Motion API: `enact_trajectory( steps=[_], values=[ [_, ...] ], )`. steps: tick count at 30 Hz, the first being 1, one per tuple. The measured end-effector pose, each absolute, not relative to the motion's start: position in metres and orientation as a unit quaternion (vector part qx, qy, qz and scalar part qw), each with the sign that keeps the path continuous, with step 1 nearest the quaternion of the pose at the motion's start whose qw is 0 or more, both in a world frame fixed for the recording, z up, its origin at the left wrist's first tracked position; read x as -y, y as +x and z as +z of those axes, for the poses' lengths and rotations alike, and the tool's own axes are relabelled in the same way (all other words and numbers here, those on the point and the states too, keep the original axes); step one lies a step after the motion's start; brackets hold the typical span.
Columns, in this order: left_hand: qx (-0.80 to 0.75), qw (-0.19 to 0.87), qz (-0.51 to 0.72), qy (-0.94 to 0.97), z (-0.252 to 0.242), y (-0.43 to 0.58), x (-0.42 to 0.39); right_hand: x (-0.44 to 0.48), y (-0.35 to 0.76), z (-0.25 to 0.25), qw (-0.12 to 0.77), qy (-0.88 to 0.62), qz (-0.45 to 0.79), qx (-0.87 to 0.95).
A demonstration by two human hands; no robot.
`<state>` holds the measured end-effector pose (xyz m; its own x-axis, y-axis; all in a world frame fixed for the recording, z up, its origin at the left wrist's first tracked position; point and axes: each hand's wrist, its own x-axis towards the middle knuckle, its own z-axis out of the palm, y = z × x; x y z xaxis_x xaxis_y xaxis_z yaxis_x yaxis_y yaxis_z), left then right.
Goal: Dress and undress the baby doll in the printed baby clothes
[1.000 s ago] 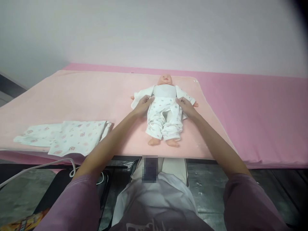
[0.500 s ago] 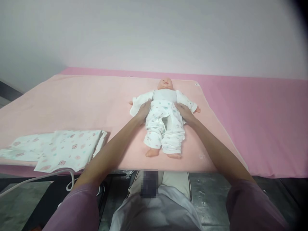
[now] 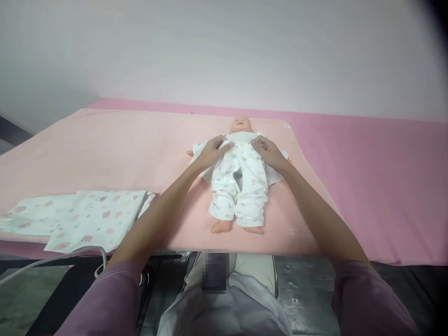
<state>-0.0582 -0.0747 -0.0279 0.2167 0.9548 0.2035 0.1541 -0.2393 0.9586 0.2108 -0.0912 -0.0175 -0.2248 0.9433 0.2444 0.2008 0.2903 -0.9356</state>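
Since the last half-second, my left hand (image 3: 213, 153) and right hand (image 3: 271, 151) have been moving up toward the chest of a baby doll (image 3: 241, 125), and the waistband of its white printed trousers (image 3: 241, 161) is now sitting higher on the torso. Behind everything, a pale wall (image 3: 227, 56) is rising. Below it, a bright pink sheet (image 3: 378, 186) is spreading across the bed, and a peach mat (image 3: 140, 149) is covering much of it. The doll is lying face up on the mat in front of me, head away, bare feet pointing my way. A folded printed garment (image 3: 101, 214) is resting near my left forearm, at the mat's near edge. The doll's open white top (image 3: 275, 176) is spreading out at both sides. A white cable (image 3: 70, 254) is curling below the garment. My fingers are gripping the waistband, one hand at each side; how tightly, I cannot tell.
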Motion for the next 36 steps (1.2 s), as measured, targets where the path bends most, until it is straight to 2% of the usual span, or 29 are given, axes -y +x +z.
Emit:
enact_trajectory(
  steps=[3,6,9,12,17,22,28,32,36],
  values=[
    [-0.439,0.482,0.504,0.566,-0.036,-0.050,0.071,0.080,0.208,-0.033,0.495,-0.489,0.413,0.588],
    [-0.466,0.565,0.481,0.482,-0.052,-0.044,0.077,0.078,0.209,-0.061,0.502,-0.522,0.432,0.538],
    [-0.436,0.647,0.439,0.445,-0.062,-0.043,0.084,0.082,0.211,-0.077,0.527,-0.473,0.478,0.520],
    [-0.394,0.668,0.461,0.431,-0.066,-0.042,0.083,0.085,0.211,-0.075,0.539,-0.409,0.524,0.517],
    [-0.371,0.582,0.529,0.494,-0.067,-0.046,0.073,0.085,0.216,-0.060,0.554,-0.404,0.437,0.582],
    [-0.367,0.465,0.504,0.629,-0.050,-0.049,0.056,0.076,0.215,-0.043,0.538,-0.419,0.378,0.627],
    [-0.479,0.401,0.522,0.581,-0.048,-0.031,0.025,0.040,0.210,-0.044,0.502,-0.566,0.381,0.532],
    [-0.517,0.289,0.487,0.642,-0.042,-0.030,0.033,0.056,0.201,-0.037,0.497,-0.609,0.244,0.568],
    [-0.539,0.144,0.440,0.704,-0.020,-0.056,0.110,0.147,0.187,-0.007,0.490,-0.521,0.099,0.692]
  ],
)
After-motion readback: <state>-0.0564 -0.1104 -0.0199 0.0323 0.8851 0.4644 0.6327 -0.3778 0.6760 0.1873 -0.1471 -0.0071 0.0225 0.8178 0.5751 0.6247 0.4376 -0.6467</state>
